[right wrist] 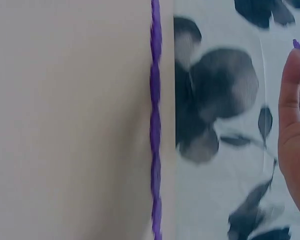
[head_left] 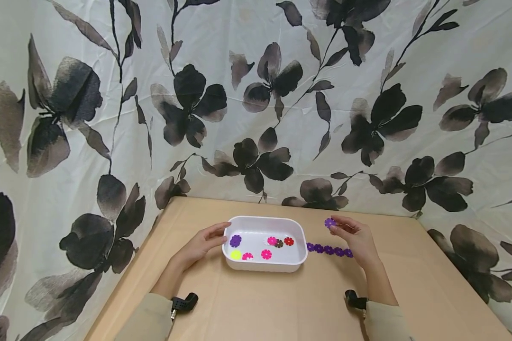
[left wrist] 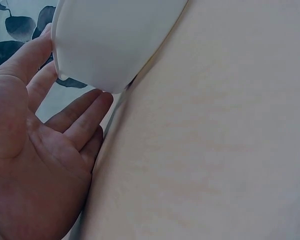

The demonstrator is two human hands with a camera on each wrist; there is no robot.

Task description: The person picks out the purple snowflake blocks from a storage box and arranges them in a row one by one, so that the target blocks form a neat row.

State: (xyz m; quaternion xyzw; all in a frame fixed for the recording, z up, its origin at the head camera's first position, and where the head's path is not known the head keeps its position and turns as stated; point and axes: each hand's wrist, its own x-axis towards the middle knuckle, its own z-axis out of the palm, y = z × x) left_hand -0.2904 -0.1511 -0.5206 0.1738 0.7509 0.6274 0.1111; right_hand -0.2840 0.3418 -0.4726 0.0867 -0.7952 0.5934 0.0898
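Observation:
In the head view, my left hand [head_left: 202, 242] rests at the left end of a white plastic tub [head_left: 264, 266]. Its fingers are fairly straight and touch the tub's rim and side wall, as the left wrist view shows at the tub [left wrist: 110, 45]. My right hand [head_left: 356, 237] pinches a purple flower-shaped disc [head_left: 330, 223] between thumb and fingertips, raised above the table. Just below it, a row of several purple flower-shaped discs [head_left: 329, 250] runs rightward from the tub. Its right end is next to my right hand. The right wrist view shows this row [right wrist: 155, 125] edge to edge.
Inside the tub lie a purple disc [head_left: 235, 241], a yellow disc [head_left: 236, 255], a red disc [head_left: 288, 241], a brown disc [head_left: 279, 243] and several pink discs [head_left: 266, 254]. A light brown tabletop [head_left: 264, 308] lies under everything, with a flower-printed cloth [head_left: 247, 123] hanging behind.

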